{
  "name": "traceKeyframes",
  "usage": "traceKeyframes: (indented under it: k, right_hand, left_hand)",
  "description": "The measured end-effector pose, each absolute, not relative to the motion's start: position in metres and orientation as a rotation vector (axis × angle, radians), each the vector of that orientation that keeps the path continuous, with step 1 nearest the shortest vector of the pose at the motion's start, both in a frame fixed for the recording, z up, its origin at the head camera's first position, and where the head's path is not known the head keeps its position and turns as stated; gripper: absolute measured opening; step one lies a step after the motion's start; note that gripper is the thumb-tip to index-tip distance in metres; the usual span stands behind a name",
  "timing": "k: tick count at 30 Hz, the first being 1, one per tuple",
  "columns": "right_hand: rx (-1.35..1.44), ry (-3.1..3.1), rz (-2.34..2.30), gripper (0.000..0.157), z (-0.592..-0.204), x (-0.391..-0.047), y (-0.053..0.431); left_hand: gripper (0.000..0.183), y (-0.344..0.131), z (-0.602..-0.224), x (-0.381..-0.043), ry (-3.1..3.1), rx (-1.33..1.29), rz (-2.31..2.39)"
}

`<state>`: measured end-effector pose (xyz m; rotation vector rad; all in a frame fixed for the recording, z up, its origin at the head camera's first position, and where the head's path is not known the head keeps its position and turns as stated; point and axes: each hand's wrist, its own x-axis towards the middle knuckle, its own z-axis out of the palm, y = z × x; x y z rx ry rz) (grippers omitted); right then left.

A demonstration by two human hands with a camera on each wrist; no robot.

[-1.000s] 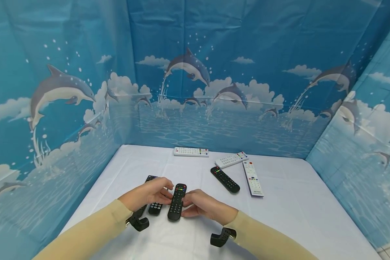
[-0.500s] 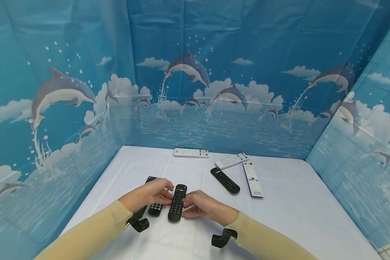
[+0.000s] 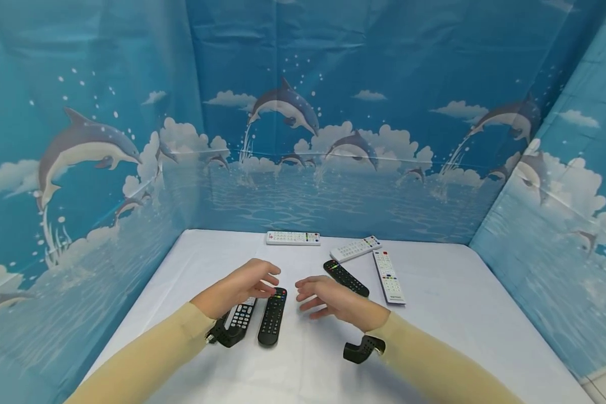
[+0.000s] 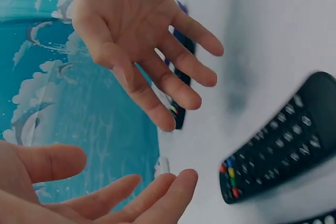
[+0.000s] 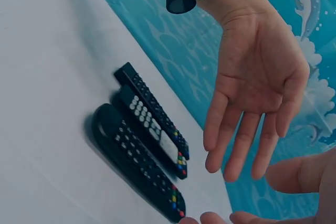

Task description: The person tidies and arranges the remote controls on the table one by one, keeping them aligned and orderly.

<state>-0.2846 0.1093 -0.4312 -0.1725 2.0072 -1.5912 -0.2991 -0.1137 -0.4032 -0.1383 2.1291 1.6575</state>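
Both hands hover above the white table, holding nothing. My left hand [image 3: 242, 287] is over the upper end of a black remote control [image 3: 271, 321], its fingers loosely bent. My right hand [image 3: 339, 300] is to the right of that remote, fingers spread, palm facing the other hand. In the right wrist view the black remote [image 5: 134, 158] lies beside a second black remote with pale buttons [image 5: 147, 127] and a third slim black remote [image 5: 157, 109], all three roughly parallel. The left forearm and wrist camera hide most of the third in the head view.
Another black remote [image 3: 344, 276] lies behind my right hand, partly covered by it. Farther back are three white remotes: one along the back edge [image 3: 293, 238], one slanted [image 3: 355, 248], one pointing toward me [image 3: 389, 278]. A dolphin-printed curtain [image 3: 303, 185] borders the table [image 3: 449, 331].
Both hands have let go of the black remote, risen and moved apart, the right one to the right. The remote stays on the table beside the other two black ones.
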Motion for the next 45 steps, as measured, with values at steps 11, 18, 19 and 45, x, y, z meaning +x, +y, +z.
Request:
traceKeyframes:
  k: [11, 18, 19, 45]
  right_hand:
    - [-0.065, 2.143, -1.639, 0.045, -0.402, -0.325, 0.154]
    - [-0.042, 2.134, -1.678, 0.050, -0.411, -0.346, 0.187]
    - [-0.039, 2.146, -1.674, 0.051, -0.413, -0.348, 0.191]
    - [0.219, 2.391, -1.421, 0.039, -0.475, -0.381, 0.229]
  left_hand:
    - [0.041, -0.063, -0.400, -0.321, 1.903, -0.160, 2.008]
    - [0.041, -0.017, -0.421, -0.335, 1.759, -0.260, 2.136]
    - [0.041, -0.012, -0.426, -0.338, 1.737, -0.282, 2.158]
    - [0.037, 0.037, -0.475, -0.357, 1.441, -0.536, 2.238]
